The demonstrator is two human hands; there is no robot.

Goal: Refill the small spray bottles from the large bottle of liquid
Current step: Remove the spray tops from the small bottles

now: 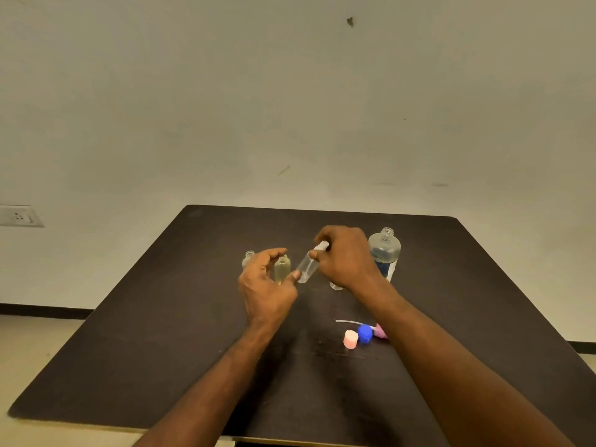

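The right hand (pixel 345 256) grips the white spray head of a small clear spray bottle (pixel 306 269), holding it tilted above the dark table (pixel 161 317). The left hand (pixel 264 282) is loosely curled, its thumb tip touching the bottle's lower end; whether the fingers also grip it I cannot tell.

The bottle looks like thin, light plastic, smooth and probably slippery if wet. The body is the best place to hold it, leaving the other hand free to turn the head.

Just behind the left hand stand a small bottle of yellowish liquid (pixel 282 267) and, further left, another small open bottle (pixel 249 258), half hidden by the fingers. The large bottle (pixel 384 250) stands uncapped at the far right, near the right wrist. It would be heavier and stiffer, best taken round its waist. Its liquid level is hard to read.

The base of another clear bottle (pixel 336 286) peeks out under the right wrist. Nearer lie a pink cap (pixel 350 339), a blue cap (pixel 364 333) and a pink sprayer with dip tube (pixel 378 330), partly covered by the forearm.
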